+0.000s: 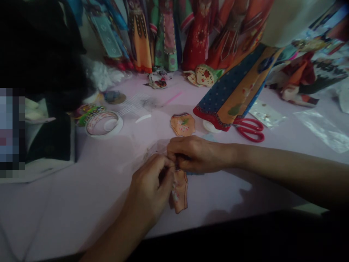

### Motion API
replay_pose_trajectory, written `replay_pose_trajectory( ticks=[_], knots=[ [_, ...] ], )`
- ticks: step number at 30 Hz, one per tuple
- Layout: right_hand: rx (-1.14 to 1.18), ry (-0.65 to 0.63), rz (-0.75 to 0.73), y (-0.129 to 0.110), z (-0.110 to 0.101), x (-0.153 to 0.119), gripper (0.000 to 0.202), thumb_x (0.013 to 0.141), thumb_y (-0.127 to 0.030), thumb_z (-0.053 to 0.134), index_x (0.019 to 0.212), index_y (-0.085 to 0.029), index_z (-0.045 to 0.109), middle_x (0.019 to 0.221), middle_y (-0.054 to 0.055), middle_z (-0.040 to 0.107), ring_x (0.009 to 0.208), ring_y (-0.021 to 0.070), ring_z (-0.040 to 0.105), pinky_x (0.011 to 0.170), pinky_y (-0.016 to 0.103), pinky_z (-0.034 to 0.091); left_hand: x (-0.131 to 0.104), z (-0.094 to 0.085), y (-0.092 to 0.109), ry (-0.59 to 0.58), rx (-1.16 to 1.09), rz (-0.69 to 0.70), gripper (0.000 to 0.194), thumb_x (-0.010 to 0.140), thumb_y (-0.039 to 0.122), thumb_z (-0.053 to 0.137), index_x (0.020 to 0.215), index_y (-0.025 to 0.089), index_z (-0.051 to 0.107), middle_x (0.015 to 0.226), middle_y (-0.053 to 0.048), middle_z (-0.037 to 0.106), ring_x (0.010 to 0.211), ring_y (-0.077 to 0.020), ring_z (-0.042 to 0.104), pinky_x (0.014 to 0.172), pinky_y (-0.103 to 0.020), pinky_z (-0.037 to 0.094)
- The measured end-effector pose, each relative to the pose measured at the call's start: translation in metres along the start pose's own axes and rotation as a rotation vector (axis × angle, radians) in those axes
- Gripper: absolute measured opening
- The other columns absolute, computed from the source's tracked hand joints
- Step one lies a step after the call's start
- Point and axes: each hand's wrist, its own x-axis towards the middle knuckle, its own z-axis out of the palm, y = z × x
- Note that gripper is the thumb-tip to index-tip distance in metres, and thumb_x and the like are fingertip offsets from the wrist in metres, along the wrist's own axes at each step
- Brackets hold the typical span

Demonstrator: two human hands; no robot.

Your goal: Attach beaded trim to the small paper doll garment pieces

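A small orange fabric piece (180, 194) with a dark trimmed edge and a pale flower print hangs below my fingers over the table. My left hand (149, 185) is closed, thumb and forefinger pinched at the piece's upper left edge. Just above it, my right hand (195, 153) is also closed, its fingertips meeting those of the left; what they pinch is hidden. A second orange fabric piece (183, 124), with a green and white print, lies flat beyond my right hand. Clear plastic (156, 148) and a bit of blue material (196, 173) show beside the hands.
Red-handled scissors (250, 130) lie partly under a doll's blue and orange skirt (231, 91). At left are a tape roll (118, 127) and a sheet of small beads (131, 105). Several costumed dolls (166, 40) line the back. Plastic bags (323, 125) lie at right.
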Motion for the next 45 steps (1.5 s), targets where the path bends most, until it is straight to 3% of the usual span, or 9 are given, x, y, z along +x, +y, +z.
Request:
replay_pose_trajectory(
  ticks=[5, 14, 22, 28, 33, 40, 45],
  knots=[
    [-0.022, 0.014, 0.043, 0.000, -0.001, -0.003, 0.018, 0.078, 0.000, 0.051, 0.083, -0.016, 0.051, 0.082, 0.000, 0.053, 0.075, 0.0112, 0.048, 0.070, 0.023, 0.039, -0.004, 0.003, -0.005, 0.033, -0.001, -0.006, 0.013, 0.092, 0.017, 0.055, 0.084, 0.022, 0.064, 0.083, 0.004, 0.068, 0.072, -0.0117, 0.063, 0.066, -0.025, 0.046],
    [0.045, 0.079, 0.159, 0.004, -0.008, -0.012, 0.016, 0.084, -0.002, 0.054, 0.094, -0.015, 0.057, 0.080, -0.002, 0.055, 0.067, 0.0087, 0.048, 0.065, 0.022, 0.039, -0.006, 0.004, -0.003, 0.040, -0.076, -0.012, 0.016, 0.092, 0.016, 0.055, 0.077, 0.022, 0.057, 0.072, 0.006, 0.061, 0.063, -0.0100, 0.058, 0.058, -0.022, 0.044],
    [0.105, 0.082, 0.195, 0.004, -0.008, -0.011, 0.012, 0.087, -0.006, 0.060, 0.095, -0.015, 0.058, 0.078, -0.004, 0.055, 0.066, 0.0081, 0.045, 0.062, 0.021, 0.038, -0.001, 0.000, 0.001, 0.013, -0.013, 0.133, 0.017, 0.093, 0.014, 0.053, 0.081, 0.020, 0.062, 0.100, -0.002, 0.068, 0.093, -0.0152, 0.066, 0.076, -0.026, 0.050],
    [0.153, 0.063, 0.215, 0.002, -0.012, -0.009, 0.014, 0.088, -0.004, 0.059, 0.098, -0.014, 0.060, 0.084, -0.001, 0.060, 0.071, 0.0089, 0.051, 0.066, 0.022, 0.041, 0.001, 0.001, 0.001, 0.016, 0.055, 0.252, 0.016, 0.098, 0.012, 0.055, 0.090, 0.021, 0.066, 0.102, -0.003, 0.068, 0.096, -0.0157, 0.067, 0.084, -0.029, 0.053],
    [0.194, 0.063, 0.214, 0.003, -0.014, -0.007, 0.009, 0.089, -0.008, 0.060, 0.095, -0.014, 0.059, 0.084, -0.001, 0.060, 0.074, 0.0098, 0.053, 0.067, 0.022, 0.043, 0.000, 0.003, -0.002, 0.005, 0.072, 0.303, 0.015, 0.099, 0.012, 0.054, 0.095, 0.021, 0.066, 0.096, -0.003, 0.070, 0.091, -0.0167, 0.069, 0.081, -0.030, 0.055],
    [0.335, 0.015, 0.203, 0.006, -0.011, -0.005, 0.005, 0.092, -0.011, 0.057, 0.097, -0.014, 0.057, 0.084, -0.001, 0.060, 0.073, 0.0098, 0.053, 0.066, 0.023, 0.044, -0.002, 0.003, 0.000, -0.013, 0.090, 0.185, 0.014, 0.099, 0.018, 0.054, 0.092, 0.024, 0.065, 0.085, 0.001, 0.068, 0.074, -0.0152, 0.066, 0.068, -0.029, 0.052],
    [0.174, -0.050, 0.165, -0.001, -0.017, -0.004, 0.015, 0.086, -0.002, 0.056, 0.095, -0.014, 0.059, 0.087, 0.000, 0.059, 0.076, 0.0105, 0.051, 0.070, 0.024, 0.043, -0.004, 0.001, 0.003, -0.020, 0.078, 0.110, 0.016, 0.098, 0.019, 0.055, 0.088, 0.024, 0.066, 0.080, 0.003, 0.067, 0.068, -0.0141, 0.063, 0.066, -0.028, 0.050]
  ],
)
